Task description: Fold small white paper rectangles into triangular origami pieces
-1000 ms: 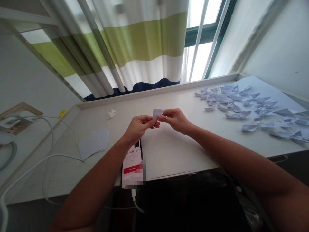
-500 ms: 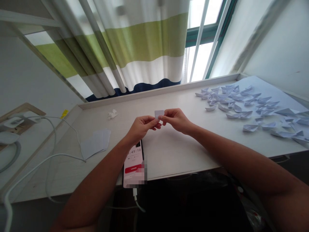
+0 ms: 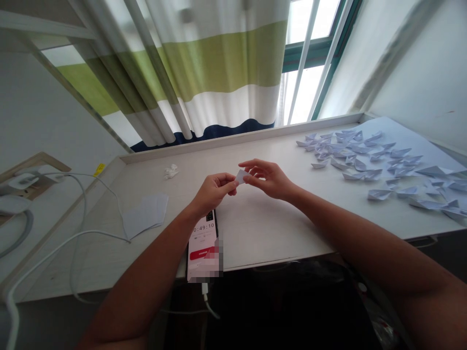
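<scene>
Pinching a small, flat white paper (image 3: 241, 177) at its lower left, the left hand (image 3: 218, 189) holds it tilted cornerwise over the table (image 3: 262, 233); the right hand (image 3: 266, 179), fingers parted, is at its right edge, grip unclear.

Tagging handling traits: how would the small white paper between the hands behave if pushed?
The small white paper is probably light: fingertips alone hold it. It looks fairly stiff, showing no droop. Pushed hard, it would likely crease, as the folded paper boats have.

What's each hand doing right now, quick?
Left hand: closed, pinching the small white paper.
Right hand: at the paper's edge; open or closed grip can't be told.
</scene>
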{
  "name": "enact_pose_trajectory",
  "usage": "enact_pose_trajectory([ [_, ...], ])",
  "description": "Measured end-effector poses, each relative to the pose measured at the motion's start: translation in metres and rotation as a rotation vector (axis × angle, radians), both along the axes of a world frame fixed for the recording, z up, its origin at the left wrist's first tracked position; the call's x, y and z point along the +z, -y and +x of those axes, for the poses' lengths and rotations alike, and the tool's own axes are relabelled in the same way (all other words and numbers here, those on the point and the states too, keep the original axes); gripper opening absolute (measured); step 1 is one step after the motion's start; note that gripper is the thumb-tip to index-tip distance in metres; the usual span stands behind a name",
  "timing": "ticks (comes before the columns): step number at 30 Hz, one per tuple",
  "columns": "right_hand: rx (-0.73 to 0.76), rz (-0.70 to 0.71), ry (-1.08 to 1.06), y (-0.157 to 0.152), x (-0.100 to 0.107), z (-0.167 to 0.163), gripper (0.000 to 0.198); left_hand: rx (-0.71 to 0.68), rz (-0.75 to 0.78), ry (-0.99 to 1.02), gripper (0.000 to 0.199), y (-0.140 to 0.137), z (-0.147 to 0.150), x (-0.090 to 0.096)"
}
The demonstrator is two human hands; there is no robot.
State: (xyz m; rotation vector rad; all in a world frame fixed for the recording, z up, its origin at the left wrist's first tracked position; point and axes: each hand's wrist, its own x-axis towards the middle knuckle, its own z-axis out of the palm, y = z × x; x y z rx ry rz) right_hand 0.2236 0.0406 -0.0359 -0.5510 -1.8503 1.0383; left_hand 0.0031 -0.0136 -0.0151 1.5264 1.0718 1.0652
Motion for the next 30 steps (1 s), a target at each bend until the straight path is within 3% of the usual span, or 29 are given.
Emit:
enact_pose_trajectory([
  [2,-0.015,0.154,0.083,0.001,0.001,0.002,0.03,0.051,-0.016,0.059,0.027,-0.001,-0.001,0.001],
  [4,-0.029,0.215,0.129,0.002,0.001,0.002,0.023,0.083,-0.022,0.12,0.029,-0.002,-0.001,0.001],
  [12,-0.052,0.197,0.13,0.005,0.002,0.0,0.03,0.063,0.039,0.182,0.041,-0.005,0.0,-0.006],
  [16,-0.009,0.062,0.14,0.006,0.001,0.0,0.038,0.079,0.1,0.1,0.046,-0.004,0.0,-0.004],
  [20,0.104,-0.122,0.076,0.007,0.002,0.0,0.052,0.076,0.181,0.034,0.036,-0.003,0.001,-0.004],
  [24,0.161,-0.202,0.052,0.01,0.006,0.001,0.047,0.061,0.216,0.014,0.023,-0.003,0.002,-0.006],
  [30,0.235,-0.309,-0.01,0.011,0.008,0.0,0.047,0.128,0.231,0.037,0.03,-0.004,0.002,-0.005],
])
